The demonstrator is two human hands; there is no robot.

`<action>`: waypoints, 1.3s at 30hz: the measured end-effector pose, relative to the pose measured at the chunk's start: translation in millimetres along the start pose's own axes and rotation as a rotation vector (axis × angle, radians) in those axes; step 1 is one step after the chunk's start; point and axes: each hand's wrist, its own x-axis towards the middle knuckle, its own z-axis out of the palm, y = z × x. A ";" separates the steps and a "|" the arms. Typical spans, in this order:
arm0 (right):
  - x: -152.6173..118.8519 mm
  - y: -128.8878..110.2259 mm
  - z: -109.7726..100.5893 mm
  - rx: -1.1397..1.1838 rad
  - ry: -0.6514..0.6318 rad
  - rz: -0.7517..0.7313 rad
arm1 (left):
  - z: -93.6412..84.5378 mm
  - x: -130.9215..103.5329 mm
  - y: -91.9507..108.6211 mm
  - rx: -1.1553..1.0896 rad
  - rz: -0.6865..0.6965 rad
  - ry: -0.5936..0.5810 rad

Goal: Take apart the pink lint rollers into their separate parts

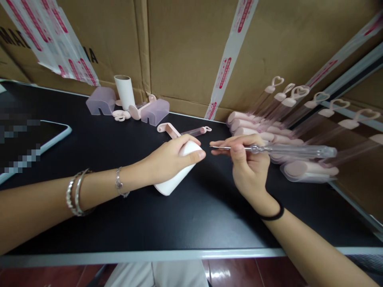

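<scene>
My left hand [175,157] is wrapped round a white cylinder [169,183], smooth like a cardboard tube, held at a slant above the black table; its far end is partly covered by my fingers. In my right hand [249,161] lies a screwdriver [299,150] with a clear handle, its thin metal shaft pointing left toward the cylinder. The tip is apart from the cylinder. Just behind my left hand rest a pale pink bracket [169,129] and a clear pinkish tube with a heart-shaped loop [196,131].
At the back left stand an upright white tube [125,92] and translucent lilac covers [101,101] among pink parts. Several pink assemblies with heart-topped sticks [311,169] lie at the right. A light-blue-edged tablet-like object [56,135] is at the left. Cardboard [185,52] walls the back.
</scene>
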 end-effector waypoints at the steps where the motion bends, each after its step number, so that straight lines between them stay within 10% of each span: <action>1: 0.0 -1.2 1.1 0.031 -0.001 0.023 | -0.6 1.3 -1.4 -0.003 -0.006 0.018; 19: -6.2 -4.4 6.4 -0.194 -0.118 -0.216 | 2.5 -2.6 2.3 0.002 0.011 -0.017; 26: -7.9 -2.7 5.7 -0.184 -0.172 -0.245 | 0.6 4.9 10.9 -0.519 -0.278 -0.154; 30: -10.7 -7.8 9.7 -0.079 -0.106 -0.187 | -6.4 9.9 14.3 -0.699 -0.294 0.026; 36: -20.2 -8.4 26.3 0.108 -0.221 0.433 | -4.9 16.3 7.6 -0.851 0.033 0.424; 39: -16.6 -3.3 23.2 0.013 -0.118 0.357 | -1.0 15.1 3.9 -0.815 0.120 0.437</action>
